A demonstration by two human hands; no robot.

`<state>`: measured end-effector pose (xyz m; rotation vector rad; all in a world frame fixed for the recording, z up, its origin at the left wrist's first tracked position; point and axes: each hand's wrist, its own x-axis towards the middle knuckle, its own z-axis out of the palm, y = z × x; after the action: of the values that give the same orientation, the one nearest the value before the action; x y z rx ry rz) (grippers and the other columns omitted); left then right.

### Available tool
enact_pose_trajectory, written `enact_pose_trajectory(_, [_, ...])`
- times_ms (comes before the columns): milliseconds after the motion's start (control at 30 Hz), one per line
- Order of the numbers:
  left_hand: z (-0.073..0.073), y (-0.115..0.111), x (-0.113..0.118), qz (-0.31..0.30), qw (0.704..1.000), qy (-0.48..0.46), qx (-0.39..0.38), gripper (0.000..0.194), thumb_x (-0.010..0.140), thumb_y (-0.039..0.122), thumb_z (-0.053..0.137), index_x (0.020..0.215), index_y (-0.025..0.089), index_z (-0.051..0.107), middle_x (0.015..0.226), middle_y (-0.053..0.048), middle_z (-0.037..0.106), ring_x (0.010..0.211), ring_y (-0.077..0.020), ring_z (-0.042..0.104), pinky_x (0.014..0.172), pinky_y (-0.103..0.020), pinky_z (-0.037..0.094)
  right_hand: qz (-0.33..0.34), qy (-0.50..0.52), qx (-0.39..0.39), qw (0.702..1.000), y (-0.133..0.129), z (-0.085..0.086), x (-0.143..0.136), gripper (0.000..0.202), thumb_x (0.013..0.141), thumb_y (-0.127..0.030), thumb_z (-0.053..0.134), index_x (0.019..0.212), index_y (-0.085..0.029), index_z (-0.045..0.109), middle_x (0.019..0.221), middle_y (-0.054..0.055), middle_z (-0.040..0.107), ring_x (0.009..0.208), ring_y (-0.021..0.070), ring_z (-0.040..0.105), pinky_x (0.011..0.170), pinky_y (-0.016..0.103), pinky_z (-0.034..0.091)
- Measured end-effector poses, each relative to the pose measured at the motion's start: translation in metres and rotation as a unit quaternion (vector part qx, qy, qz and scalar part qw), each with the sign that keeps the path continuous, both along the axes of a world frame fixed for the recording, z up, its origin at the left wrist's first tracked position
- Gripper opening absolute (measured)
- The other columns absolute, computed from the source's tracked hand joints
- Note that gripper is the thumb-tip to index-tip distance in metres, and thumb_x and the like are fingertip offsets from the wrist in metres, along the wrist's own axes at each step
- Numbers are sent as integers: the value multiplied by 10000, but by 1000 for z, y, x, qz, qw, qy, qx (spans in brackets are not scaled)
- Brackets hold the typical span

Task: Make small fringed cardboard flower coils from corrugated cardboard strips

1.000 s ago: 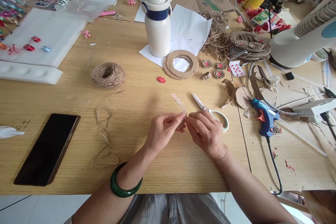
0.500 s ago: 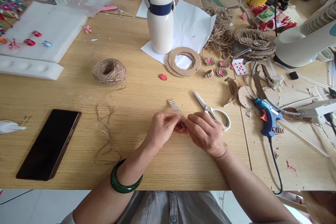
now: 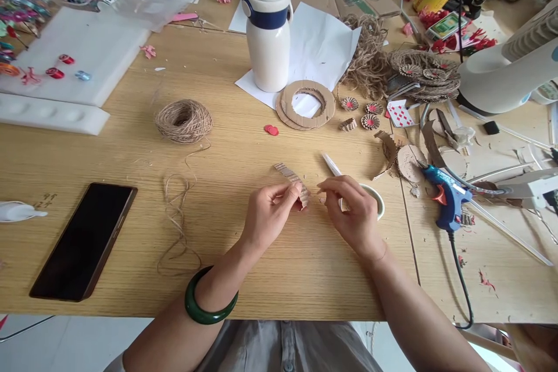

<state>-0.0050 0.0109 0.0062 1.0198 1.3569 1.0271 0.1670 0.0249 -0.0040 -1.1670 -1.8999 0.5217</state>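
Note:
My left hand pinches a short strip of corrugated cardboard between thumb and fingers. One end of the strip points up and left; the other curls down beside the fingertips. Just to the right, my right hand is apart from the strip, its fingers bent and drawn together. A tiny bit seems to be at its fingertips, too small to name. Beneath and behind this hand lie white-handled scissors, partly covered, with the blades pointing up and left.
Around the hands are a twine ball, a phone, cardboard rings, red paper discs and pleated cardboard rosettes. A white bottle stands behind. At right rests a blue glue gun with its cord.
My right hand has come away from the strip and moved slightly right, over the scissors. The strip stays in my left hand, its free end tilted further left.

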Motion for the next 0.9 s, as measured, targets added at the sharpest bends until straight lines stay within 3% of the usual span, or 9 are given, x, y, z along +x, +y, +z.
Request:
enact_pose_trajectory(100, [1,-1,-1,-15,998,52,42,390,917,417,576,632,170,674,638,-19,701,644,-152,657,648,-223,505,26,11,-30,999,0,3,-1,213,926,-100,528,1005,-209,694,1022,83,689,896,187,661,753,347,567])
enact_pose_trajectory(300, [1,-3,0,-46,996,50,56,355,915,420,589,687,166,688,643,-8,664,632,-135,603,634,-216,466,49,101,-155,981,-5,9,-7,90,933,-257,634,935,-186,689,841,36,684,697,124,608,597,240,539])
enact_pose_trajectory(633, [1,-4,0,-48,997,51,41,327,890,429,626,709,176,726,671,-15,681,679,-156,608,643,-234,469,49,180,-220,957,-8,2,-9,117,930,-280,627,951,-182,687,872,47,681,711,133,630,582,245,553])
enact_pose_trajectory(767, [-3,-4,0,-21,998,42,36,306,890,430,626,782,176,757,714,-26,706,733,-182,645,683,-254,500,27,137,-186,973,-6,2,-6,148,959,-262,574,1020,-196,691,884,41,689,708,133,640,580,245,543])
enact_pose_trajectory(900, [-9,-2,0,26,1000,-9,12,284,850,439,681,803,172,765,752,-31,738,724,-177,663,704,-263,531,-70,-33,-56,995,3,6,6,121,929,-186,583,972,-200,696,826,42,700,703,164,611,635,305,519])
